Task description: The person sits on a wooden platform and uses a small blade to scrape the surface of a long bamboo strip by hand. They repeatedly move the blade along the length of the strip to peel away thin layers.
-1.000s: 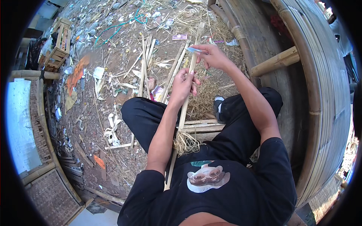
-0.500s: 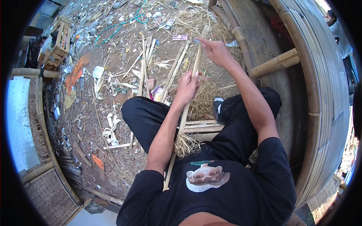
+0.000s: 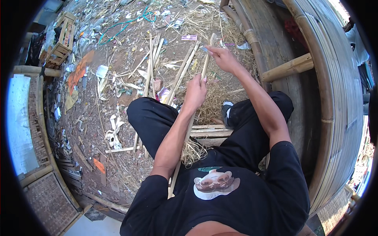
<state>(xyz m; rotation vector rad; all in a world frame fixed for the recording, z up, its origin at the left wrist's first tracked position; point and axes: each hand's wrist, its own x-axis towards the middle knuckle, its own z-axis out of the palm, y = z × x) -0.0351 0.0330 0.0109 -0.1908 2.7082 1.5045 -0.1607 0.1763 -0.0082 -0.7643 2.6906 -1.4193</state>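
A long pale bamboo strip (image 3: pixel 206 64) runs slantwise from the far ground side back past my lap. My left hand (image 3: pixel 195 94) is closed around its middle, thumb lying along it. My right hand (image 3: pixel 224 59) grips a knife (image 3: pixel 205 49); its small grey blade lies against the strip near the far end, and the handle is hidden in my fingers. Curly, thin shavings (image 3: pixel 193 153) are bunched by the strip at my lap.
More split bamboo strips (image 3: pixel 149 67) lie on the littered ground beyond my left knee. A bamboo bench (image 3: pixel 334 98) stands close on my right. A wooden crate (image 3: pixel 61 41) sits far left, and a teal rope (image 3: pixel 125 25) lies at the back.
The far end of the strip has come slightly nearer to me. My right hand and the knife have moved a little nearer too, while my left hand has shifted slightly left.
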